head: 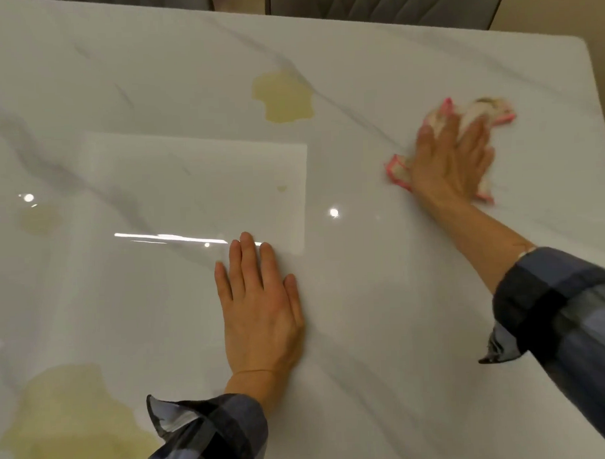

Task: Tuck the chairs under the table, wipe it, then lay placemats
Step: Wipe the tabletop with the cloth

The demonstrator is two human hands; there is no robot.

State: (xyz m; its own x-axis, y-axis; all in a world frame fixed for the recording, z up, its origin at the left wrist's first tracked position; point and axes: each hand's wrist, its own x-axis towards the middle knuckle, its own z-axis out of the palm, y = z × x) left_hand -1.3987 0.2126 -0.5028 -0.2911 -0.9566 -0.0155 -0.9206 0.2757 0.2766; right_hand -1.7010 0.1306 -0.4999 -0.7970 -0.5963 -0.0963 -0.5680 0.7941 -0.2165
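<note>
Wiping is the step in hand. At the right of the frame the right hand (453,155) presses flat, fingers spread, on a crumpled white cloth with pink edging (475,113) on the glossy white marble-patterned bench (383,312). The left hand (260,299) rests open, palm down, at lower centre, holding nothing. Grey padded chair backs (382,1) show along the top edge — apparently tucked in. Yellowish spills remain at upper centre (284,96), lower left (74,419) and faintly at mid left (38,218) — the next pass should likely carry the cloth left onto them; no placemats in view
</note>
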